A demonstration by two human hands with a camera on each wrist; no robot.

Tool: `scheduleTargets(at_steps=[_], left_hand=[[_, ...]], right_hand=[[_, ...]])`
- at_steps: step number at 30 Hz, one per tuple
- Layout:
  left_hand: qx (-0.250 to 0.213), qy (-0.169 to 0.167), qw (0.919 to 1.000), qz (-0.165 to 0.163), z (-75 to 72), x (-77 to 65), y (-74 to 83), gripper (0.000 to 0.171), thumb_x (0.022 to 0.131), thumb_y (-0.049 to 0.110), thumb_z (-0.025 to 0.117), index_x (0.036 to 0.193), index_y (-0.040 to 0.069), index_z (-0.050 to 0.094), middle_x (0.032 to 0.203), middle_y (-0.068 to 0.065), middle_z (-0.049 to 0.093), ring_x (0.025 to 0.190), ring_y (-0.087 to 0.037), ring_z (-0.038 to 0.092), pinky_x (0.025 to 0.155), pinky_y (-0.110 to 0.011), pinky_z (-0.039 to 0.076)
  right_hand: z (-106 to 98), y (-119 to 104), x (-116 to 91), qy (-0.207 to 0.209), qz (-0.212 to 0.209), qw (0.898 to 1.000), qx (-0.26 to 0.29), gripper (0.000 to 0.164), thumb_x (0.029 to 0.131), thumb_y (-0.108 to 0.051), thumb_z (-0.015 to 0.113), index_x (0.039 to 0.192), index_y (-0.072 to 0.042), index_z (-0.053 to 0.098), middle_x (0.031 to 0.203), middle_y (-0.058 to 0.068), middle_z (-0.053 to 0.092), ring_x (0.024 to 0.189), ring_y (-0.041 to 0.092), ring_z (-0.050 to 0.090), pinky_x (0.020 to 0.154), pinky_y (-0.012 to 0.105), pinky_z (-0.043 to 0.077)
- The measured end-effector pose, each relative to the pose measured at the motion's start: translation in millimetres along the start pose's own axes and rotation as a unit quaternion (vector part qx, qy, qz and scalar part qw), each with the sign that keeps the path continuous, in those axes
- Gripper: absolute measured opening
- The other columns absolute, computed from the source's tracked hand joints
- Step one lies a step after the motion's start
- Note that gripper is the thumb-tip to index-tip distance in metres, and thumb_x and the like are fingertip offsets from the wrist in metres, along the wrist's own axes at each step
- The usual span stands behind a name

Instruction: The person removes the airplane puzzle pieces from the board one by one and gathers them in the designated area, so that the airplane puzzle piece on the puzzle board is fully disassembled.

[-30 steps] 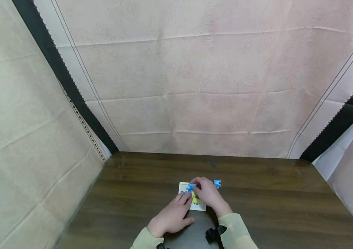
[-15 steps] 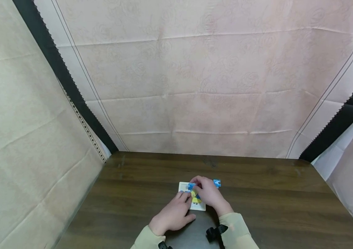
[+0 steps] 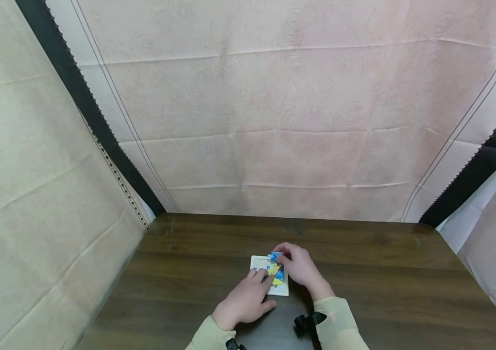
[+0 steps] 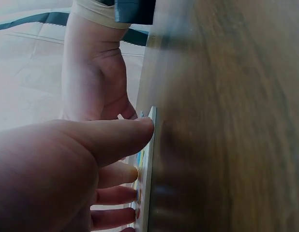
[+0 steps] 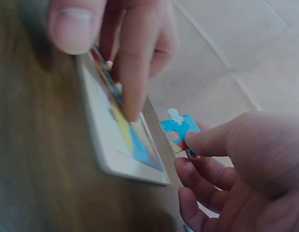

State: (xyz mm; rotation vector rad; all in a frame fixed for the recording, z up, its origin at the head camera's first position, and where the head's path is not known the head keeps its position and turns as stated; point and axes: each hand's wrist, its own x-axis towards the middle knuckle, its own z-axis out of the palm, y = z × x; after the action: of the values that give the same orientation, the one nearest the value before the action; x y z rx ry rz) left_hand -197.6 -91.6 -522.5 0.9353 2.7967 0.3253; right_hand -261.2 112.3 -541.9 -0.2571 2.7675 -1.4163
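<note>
A white-framed jigsaw puzzle board [image 3: 281,291] with a yellow and blue picture lies on the table. My left hand [image 3: 248,299] rests on its left side, fingertips pressing the picture. In the left wrist view, the thumb lies at the edge of the board [image 4: 148,169]. My right hand [image 3: 299,267] pinches a blue puzzle piece [image 5: 182,129] between thumb and fingers, beyond the board's upper right corner. The piece has a pale knob, a notch, and a little red and yellow at one corner. In the right wrist view it is held apart from the board.
The brown wood-grain table [image 3: 383,277] runs back to a pale fabric wall [image 3: 300,121]. More pale fabric [image 3: 55,194] hangs at the left side. A bit of blue [image 5: 188,228] shows below the right hand's fingers.
My right hand has drawn the blue piece up and right, off the board's picture. The loose blue piece to the right is now hidden behind that hand. My left hand has barely moved.
</note>
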Motion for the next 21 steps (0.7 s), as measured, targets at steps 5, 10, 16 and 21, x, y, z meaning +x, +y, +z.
scheduleTargets(at_steps=[5,10,16,21], left_hand=[[0.001,0.001,1.0,-0.009,0.8,2.3,4.9,0.064,0.103,0.05,0.068,0.156,0.015,0.058,0.143,-0.008,0.054,0.114,-0.021,0.043,0.098,-0.036,0.048],[-0.006,-0.006,0.9997,-0.024,1.3,3.2,7.3,0.066,0.104,0.054,0.065,0.157,0.016,0.056,0.156,-0.009,0.048,0.129,-0.027,0.045,0.109,-0.044,0.046],[0.005,0.004,0.9999,-0.013,2.9,3.5,8.6,0.067,0.105,0.052,0.064,0.159,0.013,0.055,0.17,0.001,0.039,0.137,-0.033,0.046,0.109,-0.047,0.047],[0.022,0.008,0.9997,-0.008,3.9,5.4,10.5,0.067,0.103,0.054,0.065,0.156,0.014,0.058,0.166,0.006,0.046,0.111,-0.022,0.044,0.092,-0.036,0.045]], right_hand=[[-12.9,4.1,-2.5,0.015,0.01,1.0,0.015,0.014,0.106,-0.015,0.07,0.116,-0.021,0.077,0.104,-0.003,0.071,0.094,0.022,0.061,0.085,0.043,0.055],[-26.0,9.8,-4.8,0.013,0.02,1.0,0.018,0.015,0.105,-0.019,0.071,0.117,-0.025,0.078,0.109,-0.004,0.073,0.097,0.022,0.062,0.09,0.046,0.056],[-39.2,20.8,-7.9,0.012,0.02,1.0,0.011,0.017,0.106,-0.017,0.07,0.119,-0.024,0.078,0.111,-0.003,0.073,0.097,0.021,0.062,0.088,0.045,0.056],[-50.5,29.6,-10.2,0.017,0.032,0.999,0.019,0.018,0.107,-0.019,0.069,0.122,-0.022,0.077,0.108,0.0,0.072,0.091,0.022,0.061,0.08,0.038,0.055]])
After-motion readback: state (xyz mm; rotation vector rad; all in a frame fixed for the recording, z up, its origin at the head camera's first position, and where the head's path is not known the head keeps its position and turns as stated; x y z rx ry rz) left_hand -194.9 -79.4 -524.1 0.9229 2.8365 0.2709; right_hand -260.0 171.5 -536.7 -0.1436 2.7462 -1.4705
